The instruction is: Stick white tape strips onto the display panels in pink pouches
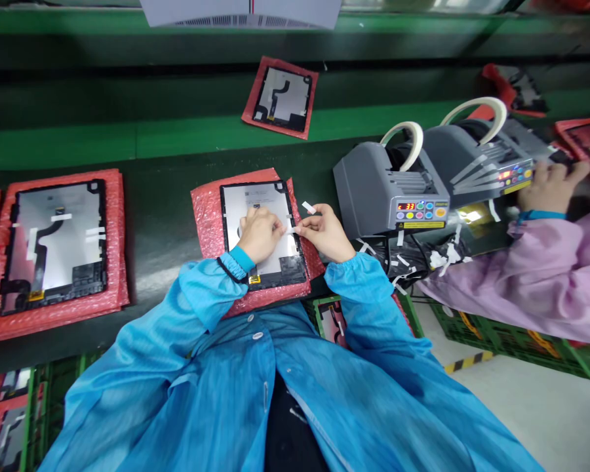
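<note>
A display panel [273,264] with a silvery back and black edges lies on red bubble wrap [207,226] in front of me. Over its middle is my left hand [259,235], fingers curled together, thumb side close to a short white strip of tape [292,230]. Whether these fingers grip the strip's end is too small to tell. At the panel's right edge my right hand [328,236] pinches that strip between thumb and finger. A second white tape piece [309,208] sticks up at its index finger.
Two grey tape dispensers [368,190] with tape rolls stand at right, tape scraps [445,257] before them. A co-worker's hand [553,187] is at the farther one. Left lies a stack of wrapped panels [73,252]; another panel [284,98] sits on the green strip behind.
</note>
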`<state>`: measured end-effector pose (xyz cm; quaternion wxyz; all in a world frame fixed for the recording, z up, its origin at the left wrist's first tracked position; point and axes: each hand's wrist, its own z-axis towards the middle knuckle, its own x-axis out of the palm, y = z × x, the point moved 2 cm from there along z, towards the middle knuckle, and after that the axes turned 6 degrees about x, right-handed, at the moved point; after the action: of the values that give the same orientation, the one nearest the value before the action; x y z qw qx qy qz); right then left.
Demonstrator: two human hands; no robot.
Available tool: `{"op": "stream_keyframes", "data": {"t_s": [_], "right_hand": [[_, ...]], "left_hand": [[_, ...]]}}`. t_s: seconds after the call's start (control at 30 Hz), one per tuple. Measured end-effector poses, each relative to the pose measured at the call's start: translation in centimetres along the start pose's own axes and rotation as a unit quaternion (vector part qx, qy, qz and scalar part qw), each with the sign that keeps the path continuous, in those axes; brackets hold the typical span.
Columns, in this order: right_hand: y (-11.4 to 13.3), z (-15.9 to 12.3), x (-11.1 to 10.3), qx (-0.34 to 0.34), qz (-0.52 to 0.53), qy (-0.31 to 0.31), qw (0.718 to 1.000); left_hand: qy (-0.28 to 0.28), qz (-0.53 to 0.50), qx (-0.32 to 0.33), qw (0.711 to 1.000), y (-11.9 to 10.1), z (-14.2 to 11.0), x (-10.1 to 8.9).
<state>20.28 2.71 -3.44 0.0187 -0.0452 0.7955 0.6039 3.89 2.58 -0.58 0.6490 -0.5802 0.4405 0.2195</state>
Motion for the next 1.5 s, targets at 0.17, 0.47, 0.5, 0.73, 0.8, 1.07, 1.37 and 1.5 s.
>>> {"op": "stream_keyframes", "data": {"t_s": [0.17, 0.47, 0.5, 0.73, 0.8, 1.07, 1.37, 1.5], "right_hand": [[-0.2, 0.3, 0.1, -0.003, -0.018, -0.021, 1.000], [-0.1, 0.6, -0.2, 0.016, -0.085, -0.020, 0.996], [0.0, 0.6, -0.2, 0.022, -0.096, -0.015, 0.995], [0.0, 1.4, -0.9, 0.044, -0.184, 0.006, 0.982], [0.1, 1.4, -1.6, 0.028, -0.203, 0.001, 0.979], [3.4, -1.3, -1.5, -0.075, -0.156, 0.138, 0.975], [3.6, -0.9, -0.9, -0.085, -0.214, 0.096, 0.968], [2.6, 0.1, -1.0, -0.066, -0.209, 0.047, 0.975]], "left_hand": [[-0.004, 0.010, 0.001, 1.000, -0.3, 0.1, 0.3], [0.014, 0.055, 0.007, 0.998, -0.8, 0.0, 0.5], [0.018, 0.059, 0.004, 0.998, -0.9, 0.0, 0.5], [0.001, 0.071, -0.018, 0.997, -0.9, -0.1, 0.3], [-0.026, 0.057, -0.029, 0.998, -0.3, 0.0, 0.0], [-0.044, -0.077, 0.095, 0.992, 0.9, 1.3, -2.2], [0.001, -0.088, 0.073, 0.993, 0.7, 1.7, -1.7], [0.006, -0.093, 0.038, 0.995, 0.7, 1.8, -1.4]]}}
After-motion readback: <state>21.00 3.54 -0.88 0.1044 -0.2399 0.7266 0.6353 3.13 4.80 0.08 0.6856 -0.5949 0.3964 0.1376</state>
